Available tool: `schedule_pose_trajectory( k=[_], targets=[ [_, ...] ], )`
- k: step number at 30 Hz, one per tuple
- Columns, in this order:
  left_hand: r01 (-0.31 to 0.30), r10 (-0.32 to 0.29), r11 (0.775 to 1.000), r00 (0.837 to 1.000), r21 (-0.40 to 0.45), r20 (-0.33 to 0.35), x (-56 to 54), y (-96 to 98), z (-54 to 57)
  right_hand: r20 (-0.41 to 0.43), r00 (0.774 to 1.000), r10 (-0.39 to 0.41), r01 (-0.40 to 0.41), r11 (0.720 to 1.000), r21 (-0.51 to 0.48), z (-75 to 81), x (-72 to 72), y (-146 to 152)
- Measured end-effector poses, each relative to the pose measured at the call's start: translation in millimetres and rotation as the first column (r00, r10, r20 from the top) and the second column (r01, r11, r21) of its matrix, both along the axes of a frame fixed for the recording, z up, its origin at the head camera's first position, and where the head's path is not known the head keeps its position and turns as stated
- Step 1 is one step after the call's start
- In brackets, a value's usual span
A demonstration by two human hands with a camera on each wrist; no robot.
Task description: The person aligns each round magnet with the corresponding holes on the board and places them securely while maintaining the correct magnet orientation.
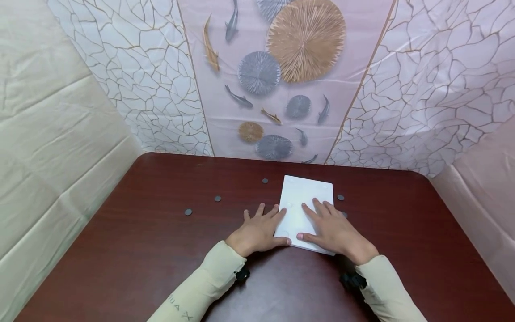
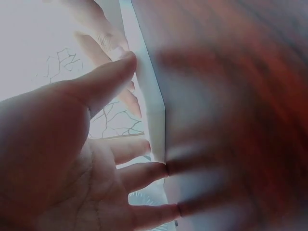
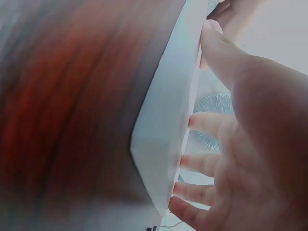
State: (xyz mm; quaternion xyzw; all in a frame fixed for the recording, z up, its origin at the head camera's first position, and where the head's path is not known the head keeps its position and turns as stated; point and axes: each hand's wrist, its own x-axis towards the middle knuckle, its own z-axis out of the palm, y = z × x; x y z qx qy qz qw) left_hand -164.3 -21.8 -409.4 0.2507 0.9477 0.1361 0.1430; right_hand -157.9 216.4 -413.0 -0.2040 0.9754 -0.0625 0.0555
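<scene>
A flat white rectangular box lies on the dark red table, slightly turned. My left hand is spread at its left edge, with thumb and index fingertips on the near-left part of the top. The other left fingertips reach down to the tabletop beside the box, as the left wrist view shows. My right hand rests on top of the box toward its right side, fingers extended and apart. In the right wrist view those fingertips touch the upper face, above the pale side wall. Neither hand curls round anything.
Small dark grey discs lie around the box: several on the table, such as the leftmost disc, the disc behind the box and the disc on its right. A patterned cloth hangs behind the far edge.
</scene>
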Motion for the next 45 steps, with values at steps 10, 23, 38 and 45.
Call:
schedule_pose_trajectory(
  k=[10,23,38,45],
  targets=[
    [-0.027,0.026,0.997,1.000,0.068,0.011,-4.0,2.0,-1.7,0.005,1.000,0.014,-0.014,1.000,-0.013,0.8,-6.5,6.3],
    [-0.036,0.033,0.998,0.999,0.061,0.042,-1.7,-5.2,1.4,0.042,0.999,0.014,-0.003,0.967,-0.253,12.8,-23.4,10.8],
    [-0.024,0.023,0.998,0.999,0.053,0.029,-5.5,-1.8,0.7,0.112,0.992,-0.059,0.079,0.981,-0.177,23.4,-84.3,14.7],
    [-0.016,0.014,0.999,0.999,0.051,0.040,-4.9,1.6,0.6,0.141,0.985,-0.098,0.112,0.989,-0.098,18.0,-90.9,18.3]
  ],
)
